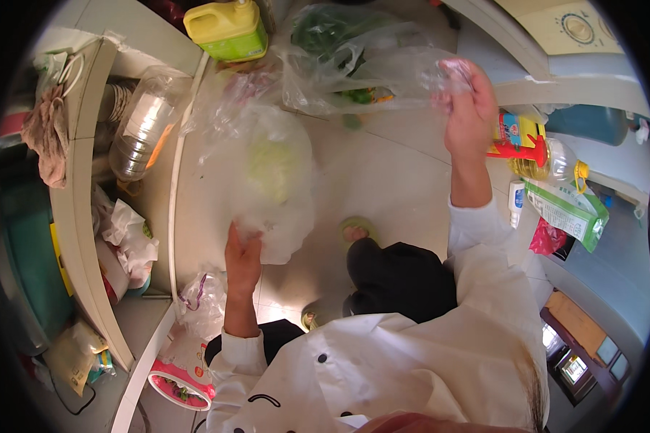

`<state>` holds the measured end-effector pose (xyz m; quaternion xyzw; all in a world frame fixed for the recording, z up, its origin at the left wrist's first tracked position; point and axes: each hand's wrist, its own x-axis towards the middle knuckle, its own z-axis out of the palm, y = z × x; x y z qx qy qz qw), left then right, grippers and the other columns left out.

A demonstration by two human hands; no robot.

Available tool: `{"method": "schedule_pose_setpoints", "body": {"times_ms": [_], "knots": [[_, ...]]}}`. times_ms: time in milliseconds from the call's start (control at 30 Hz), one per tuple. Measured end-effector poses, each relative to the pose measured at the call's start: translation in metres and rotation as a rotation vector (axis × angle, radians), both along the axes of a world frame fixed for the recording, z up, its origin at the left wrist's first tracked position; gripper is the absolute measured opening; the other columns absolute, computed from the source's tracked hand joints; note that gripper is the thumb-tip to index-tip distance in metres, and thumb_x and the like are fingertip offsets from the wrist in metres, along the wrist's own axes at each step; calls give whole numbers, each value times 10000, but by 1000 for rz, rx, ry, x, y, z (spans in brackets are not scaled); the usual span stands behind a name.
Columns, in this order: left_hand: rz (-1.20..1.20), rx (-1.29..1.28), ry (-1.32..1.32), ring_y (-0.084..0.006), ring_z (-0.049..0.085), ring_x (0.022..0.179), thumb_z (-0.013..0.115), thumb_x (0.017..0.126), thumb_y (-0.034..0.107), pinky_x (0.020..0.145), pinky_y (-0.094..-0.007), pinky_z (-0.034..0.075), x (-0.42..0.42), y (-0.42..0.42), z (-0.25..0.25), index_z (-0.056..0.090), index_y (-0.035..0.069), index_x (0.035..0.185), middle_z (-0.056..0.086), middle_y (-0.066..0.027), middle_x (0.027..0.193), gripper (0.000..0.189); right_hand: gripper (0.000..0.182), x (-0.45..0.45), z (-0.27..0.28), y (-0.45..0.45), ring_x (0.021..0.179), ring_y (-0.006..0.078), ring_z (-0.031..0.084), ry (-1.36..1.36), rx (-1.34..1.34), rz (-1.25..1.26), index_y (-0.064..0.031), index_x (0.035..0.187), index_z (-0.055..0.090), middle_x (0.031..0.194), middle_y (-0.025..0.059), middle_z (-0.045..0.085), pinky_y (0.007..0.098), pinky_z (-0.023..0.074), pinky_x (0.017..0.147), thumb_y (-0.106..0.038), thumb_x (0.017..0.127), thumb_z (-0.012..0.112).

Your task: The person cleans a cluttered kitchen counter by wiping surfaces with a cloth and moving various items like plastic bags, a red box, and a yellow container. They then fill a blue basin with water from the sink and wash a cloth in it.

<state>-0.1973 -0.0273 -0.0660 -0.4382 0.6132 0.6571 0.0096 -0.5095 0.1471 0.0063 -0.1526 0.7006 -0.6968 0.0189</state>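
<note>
My left hand (244, 251) pinches the near end of a cloudy plastic bag (281, 227), and a pale green vegetable (273, 168), blurred by the film, shows inside it. Raised at the right, my right hand (468, 105) grips the edge of a clear plastic bag (379, 59) that stretches left across the upper middle. Dark green leafy vegetables (325, 32) show through its far part. Another crumpled clear bag (238, 92) lies left of it, with something reddish in it.
On the left, a large clear plastic bottle (143, 124) lies in an open cabinet, near a yellow-green jug (230, 30). At the right are a cooking oil bottle (552, 159), a white bottle (515, 200) and a green-white packet (569, 208). A pink-white bin (181, 379) stands at lower left.
</note>
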Motion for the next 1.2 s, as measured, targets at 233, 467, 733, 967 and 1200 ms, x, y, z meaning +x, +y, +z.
{"method": "schedule_pose_setpoints", "body": {"times_ms": [233, 467, 733, 967, 1200], "knots": [[-248, -1044, -98, -244, 507, 958, 523, 736, 48, 832, -345, 404, -18, 1, 14, 373, 7, 1237, 473, -180, 1133, 524, 222, 22, -1, 36, 591, 59, 465, -103, 263, 244, -39, 978, 554, 758, -12, 548, 191, 385, 523, -9, 785, 450], [-347, -544, 302, -330, 481, 1013, 593, 696, 23, 851, -370, 412, -87, 42, 31, 341, 55, 1278, 408, -212, 1195, 634, 214, 51, -16, 49, 685, 127, 544, 59, 602, 870, -35, 934, 579, 757, 48, 555, 263, 434, 593, -1, 740, 494], [-696, -510, 129, -328, 520, 931, 525, 680, -53, 776, -355, 446, -144, 73, -54, 570, 44, 980, 494, -167, 1089, 319, 295, 55, -24, 50, 967, 318, 518, -71, 672, 734, -83, 969, 591, 1096, 119, 511, 354, 444, 771, -43, 677, 582], [-677, -517, 641, -315, 540, 866, 514, 649, -64, 743, -373, 451, -127, 99, -12, 554, 51, 981, 508, -131, 1056, 354, 447, 56, -142, 40, 1156, 380, 377, 496, 832, 785, -90, 1077, 516, 1273, 171, 364, 358, 392, 887, -96, 645, 630], [-254, -1184, 8, -345, 429, 1055, 649, 671, 98, 869, -412, 384, -80, 12, 16, 467, 86, 1178, 403, -196, 1187, 538, 331, 38, -132, 38, 848, 224, 593, -378, 792, 463, -27, 1027, 517, 938, 123, 611, 314, 461, 753, -47, 700, 566]]}}
